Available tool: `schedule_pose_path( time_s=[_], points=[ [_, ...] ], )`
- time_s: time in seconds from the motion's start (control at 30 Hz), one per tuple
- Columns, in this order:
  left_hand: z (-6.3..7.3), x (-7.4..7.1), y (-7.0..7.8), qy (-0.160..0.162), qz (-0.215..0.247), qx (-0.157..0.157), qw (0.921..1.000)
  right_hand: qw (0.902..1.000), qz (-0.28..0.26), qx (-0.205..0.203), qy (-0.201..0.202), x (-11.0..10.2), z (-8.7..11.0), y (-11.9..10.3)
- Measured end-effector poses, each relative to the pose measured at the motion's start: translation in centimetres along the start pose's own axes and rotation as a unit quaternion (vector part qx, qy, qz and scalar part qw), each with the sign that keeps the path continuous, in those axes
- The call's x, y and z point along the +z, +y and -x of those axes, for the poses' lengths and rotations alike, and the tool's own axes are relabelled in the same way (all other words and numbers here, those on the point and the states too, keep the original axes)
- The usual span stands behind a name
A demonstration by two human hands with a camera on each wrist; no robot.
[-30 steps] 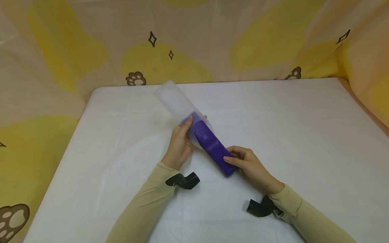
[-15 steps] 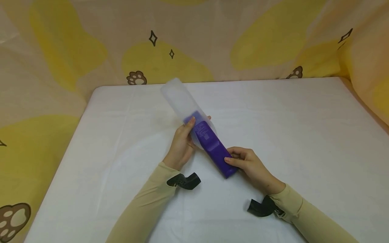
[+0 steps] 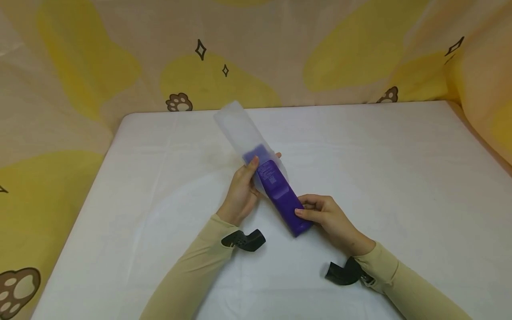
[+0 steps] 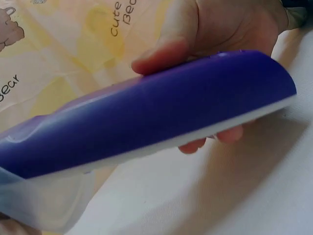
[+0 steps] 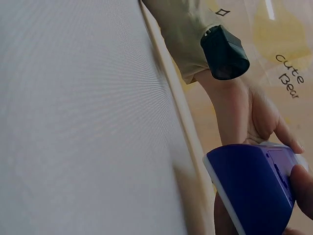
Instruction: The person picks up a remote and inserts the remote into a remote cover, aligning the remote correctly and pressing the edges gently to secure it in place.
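Held at a slant above a white table (image 3: 168, 213), a long purple device (image 3: 282, 193) stretches between your two hands. Its upper face carries pale small print and a squarish printed patch, with a raised step partway along; the left wrist view shows smooth purple sides, a whitish strip along the underside and a rounded near end. A frosted, translucent case (image 3: 237, 124) takes the device's far end — that part shows through the wall as a hazy violet block, while the near portion sticks out of the mouth. Beyond the block, the case's far part is see-through and pale. Your left hand (image 3: 242, 191) grips the case around the covered end, thumb on top; your right hand (image 3: 326, 215) pinches the device near its bare end. Behind the table hangs a yellow-and-cream patterned cloth (image 3: 248, 26).
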State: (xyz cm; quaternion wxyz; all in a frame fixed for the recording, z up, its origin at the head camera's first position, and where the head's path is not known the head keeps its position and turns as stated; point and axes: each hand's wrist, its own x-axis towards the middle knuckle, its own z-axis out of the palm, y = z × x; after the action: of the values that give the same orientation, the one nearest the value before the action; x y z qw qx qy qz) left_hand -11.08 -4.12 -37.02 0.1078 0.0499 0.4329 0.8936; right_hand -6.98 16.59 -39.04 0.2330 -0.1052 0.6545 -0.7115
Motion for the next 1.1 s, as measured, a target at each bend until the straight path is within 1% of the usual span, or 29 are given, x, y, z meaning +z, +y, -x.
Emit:
schedule_pose_path(
  time_s=[0.13,0.23,0.4,0.53,0.67,0.73,0.93,1.0,1.1],
  points=[
    [0.09,-0.17,-0.03,-0.022,-0.012,0.005,0.9997,1.0,0.002,-0.009,-0.004,0.1,0.05,0.02],
    [0.24,-0.27,-0.12,-0.029,-0.026,0.004,0.9992,0.9999,0.009,-0.013,-0.001,0.2,0.13,0.12],
    [0.34,-0.22,-0.34,-0.012,-0.026,-0.008,0.9995,0.9998,0.013,-0.007,0.015,0.45,0.22,0.15],
    [0.38,-0.09,-0.37,0.006,-0.02,-0.015,0.9997,0.9995,0.005,0.001,0.032,0.69,0.14,0.08],
    [0.45,-0.06,-0.27,0.02,-0.002,-0.023,0.9995,0.9992,-0.005,0.003,0.039,0.87,0.02,0.09],
    [0.41,-0.12,-0.21,0.022,-0.002,-0.028,0.9994,0.9992,-0.006,0.002,0.04,0.92,0.01,0.04],
    [0.18,-0.2,-0.13,0.009,0.006,-0.023,0.9997,0.9989,-0.002,0.005,0.046,0.85,0.07,-0.26],
    [0.17,-0.22,-0.13,0.0,-0.002,-0.02,0.9998,0.9987,0.002,0.008,0.049,0.82,0.06,-0.31],
    [0.19,-0.2,-0.14,-0.005,-0.009,-0.018,0.9998,0.9985,0.008,0.01,0.054,0.8,0.03,-0.37]
  ],
)
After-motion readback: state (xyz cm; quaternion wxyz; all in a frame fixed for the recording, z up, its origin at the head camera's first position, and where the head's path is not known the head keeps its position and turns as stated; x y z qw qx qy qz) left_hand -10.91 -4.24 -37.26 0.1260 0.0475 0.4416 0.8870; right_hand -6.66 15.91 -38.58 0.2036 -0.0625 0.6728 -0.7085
